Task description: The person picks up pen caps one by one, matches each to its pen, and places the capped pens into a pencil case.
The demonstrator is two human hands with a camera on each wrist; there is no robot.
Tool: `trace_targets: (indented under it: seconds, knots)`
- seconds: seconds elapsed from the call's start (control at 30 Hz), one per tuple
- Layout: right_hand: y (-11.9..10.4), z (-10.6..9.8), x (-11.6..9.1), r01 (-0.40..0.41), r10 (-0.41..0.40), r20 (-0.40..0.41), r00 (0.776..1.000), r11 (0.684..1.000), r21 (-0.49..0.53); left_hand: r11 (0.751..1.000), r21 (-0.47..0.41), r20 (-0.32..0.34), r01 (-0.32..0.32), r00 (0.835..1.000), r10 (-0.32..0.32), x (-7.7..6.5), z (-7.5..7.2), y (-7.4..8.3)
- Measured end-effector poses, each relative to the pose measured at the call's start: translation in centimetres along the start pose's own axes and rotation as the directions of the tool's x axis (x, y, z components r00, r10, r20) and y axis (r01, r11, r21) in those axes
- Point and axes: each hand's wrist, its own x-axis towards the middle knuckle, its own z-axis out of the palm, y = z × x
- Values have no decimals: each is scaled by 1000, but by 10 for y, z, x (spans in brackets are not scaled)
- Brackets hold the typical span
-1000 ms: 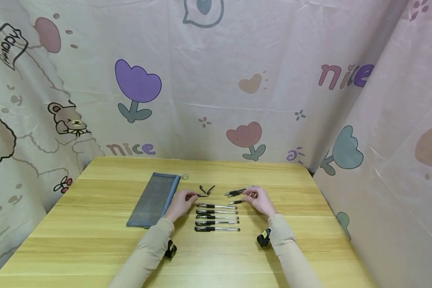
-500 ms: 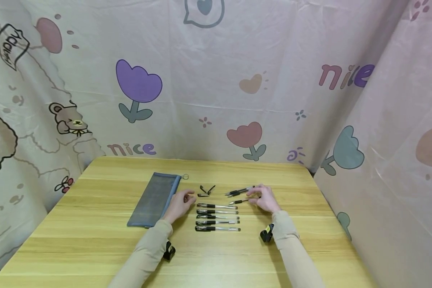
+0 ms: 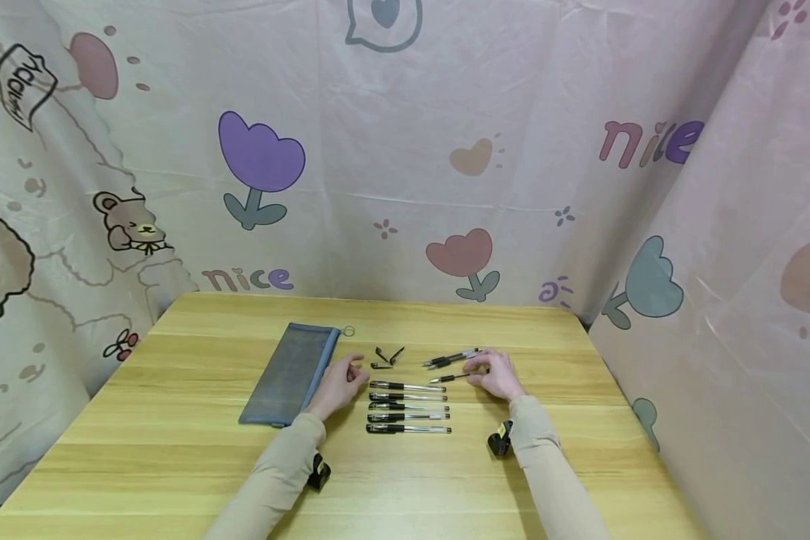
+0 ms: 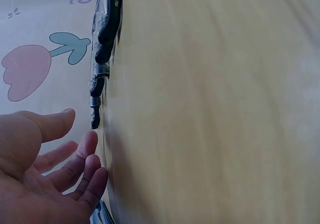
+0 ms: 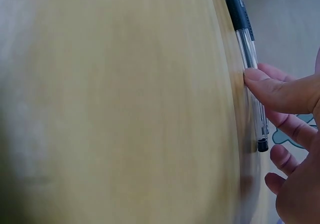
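Observation:
My right hand (image 3: 498, 375) pinches the rear part of an uncapped gel pen (image 3: 448, 379) between thumb and fingers; in the right wrist view its clear barrel (image 5: 248, 54) and black grip show. My left hand (image 3: 338, 386) hovers or rests low beside the left ends of the pens with loosely bent fingers; the left wrist view shows nothing in its fingers (image 4: 85, 179). Several capped black gel pens (image 3: 408, 430) lie in a parallel row between the hands. Beyond them are three loose black caps (image 3: 381, 366) and two more uncapped pens (image 3: 448, 359), close together.
A blue-grey mesh zip pouch (image 3: 286, 379) with a ring pull lies flat left of the left hand. The wooden table (image 3: 142, 465) ends at a patterned curtain (image 3: 378, 150) behind and at the sides.
My left fingers have come away from the nearest cap, which stays on the table. My right hand has shifted slightly right along with the uncapped pen.

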Motion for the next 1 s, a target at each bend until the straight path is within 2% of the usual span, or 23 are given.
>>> trace_targets:
  seconds: [0.53, 1.0]
  knots:
    - [1, 2, 1, 6, -6, 2, 1000, 1000, 10, 1000, -4, 18, 20, 1000, -20, 0, 0, 2]
    - [3, 4, 1, 34, -34, -8, 999, 999, -2, 1000, -1, 10, 13, 1000, -13, -1, 0, 1]
